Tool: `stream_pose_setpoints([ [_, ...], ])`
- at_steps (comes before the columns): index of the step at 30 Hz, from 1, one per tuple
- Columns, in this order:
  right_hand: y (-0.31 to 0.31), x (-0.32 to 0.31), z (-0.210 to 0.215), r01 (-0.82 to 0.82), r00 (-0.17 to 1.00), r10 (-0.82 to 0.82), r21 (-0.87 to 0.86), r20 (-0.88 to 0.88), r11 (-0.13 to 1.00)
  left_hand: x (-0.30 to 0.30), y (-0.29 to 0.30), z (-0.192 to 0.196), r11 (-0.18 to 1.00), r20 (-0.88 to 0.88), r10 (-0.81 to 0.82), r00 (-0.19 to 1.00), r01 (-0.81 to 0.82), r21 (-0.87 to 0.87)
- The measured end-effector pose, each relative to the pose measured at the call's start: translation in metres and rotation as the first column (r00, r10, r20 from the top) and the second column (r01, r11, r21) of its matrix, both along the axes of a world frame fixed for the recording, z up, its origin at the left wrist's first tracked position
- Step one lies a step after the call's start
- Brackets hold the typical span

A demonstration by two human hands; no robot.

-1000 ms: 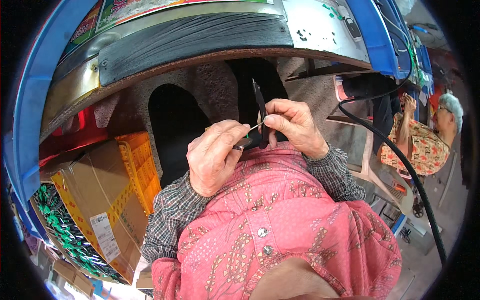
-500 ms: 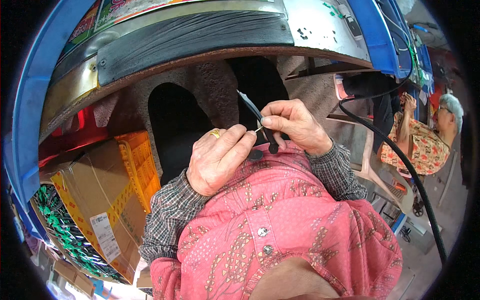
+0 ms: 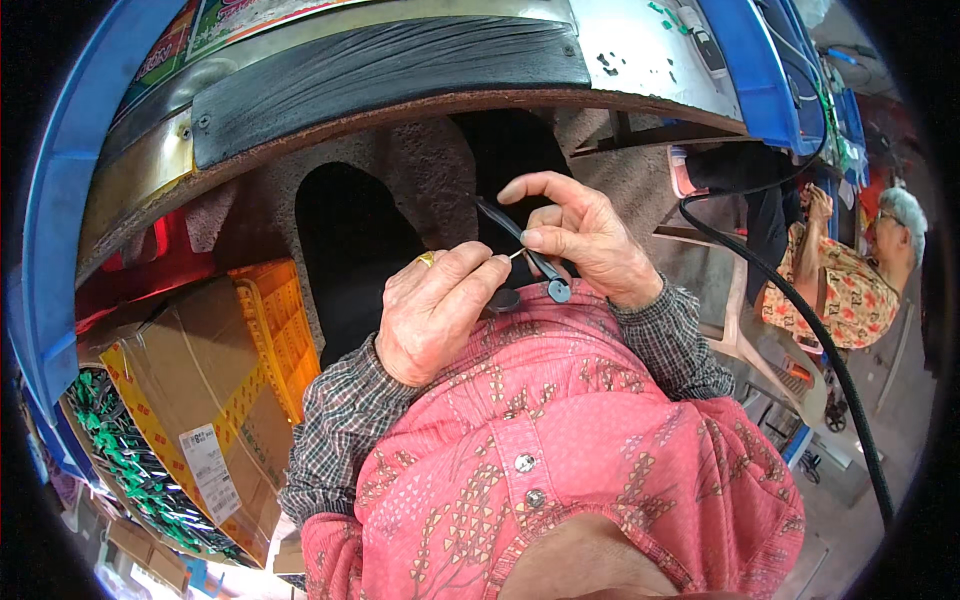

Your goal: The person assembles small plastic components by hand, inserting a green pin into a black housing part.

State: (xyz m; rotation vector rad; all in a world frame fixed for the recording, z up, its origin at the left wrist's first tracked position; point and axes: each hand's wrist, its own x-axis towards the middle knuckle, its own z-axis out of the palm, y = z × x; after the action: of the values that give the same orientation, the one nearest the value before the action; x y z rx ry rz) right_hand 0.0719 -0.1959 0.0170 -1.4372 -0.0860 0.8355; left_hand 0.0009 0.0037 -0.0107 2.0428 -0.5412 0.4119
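Observation:
My left hand (image 3: 432, 312), with a yellow ring on one finger, is closed in a pinch. A thin pale stick (image 3: 517, 253) runs from its fingertips toward my right thumb. My right hand (image 3: 592, 243) grips a long dark strip (image 3: 497, 213) between thumb and bent fingers, its index finger lifted off. The strip slants from upper left to lower right and has a round, flat end (image 3: 559, 290) below my right fingers. Just under my left fingertips a dark disc (image 3: 503, 300) shows against the pink shirt; whether it joins the strip I cannot tell.
A worktable edge with a black panel (image 3: 390, 85) curves ahead of my knees. At left stand a cardboard box (image 3: 200, 370) of green-and-black pieces and an orange crate (image 3: 268, 325). A black cable (image 3: 800, 300) hangs at right, near a seated person (image 3: 835, 285).
The dark strip has turned in my right hand, and its round end now shows its flat face. My right index finger has lifted and stretched leftward. The left hand has barely moved.

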Motion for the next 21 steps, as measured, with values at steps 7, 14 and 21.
stream_pose_setpoints([
  [7, -0.0013, -0.0024, -0.0081, 0.058, 0.998, -0.058, -0.005, -0.008, 0.998, 0.0038, -0.0019, -0.0038, 0.992, -0.083, 0.045, 0.996, -0.054, -0.116],
  [14, -0.0045, 0.0036, -0.0062, 0.012, 0.995, -0.006, 0.065, -0.095, 0.998, 0.0066, -0.0033, -0.0016, 0.96, -0.235, 0.091, 0.968, -0.148, -0.238],
  [21, 0.0, 0.003, -0.0091, 0.0, 0.995, 0.0, -0.002, 0.103, 1.0, 0.0069, -0.0035, 0.0018, 0.92, -0.387, 0.08, 0.919, -0.217, -0.326],
])
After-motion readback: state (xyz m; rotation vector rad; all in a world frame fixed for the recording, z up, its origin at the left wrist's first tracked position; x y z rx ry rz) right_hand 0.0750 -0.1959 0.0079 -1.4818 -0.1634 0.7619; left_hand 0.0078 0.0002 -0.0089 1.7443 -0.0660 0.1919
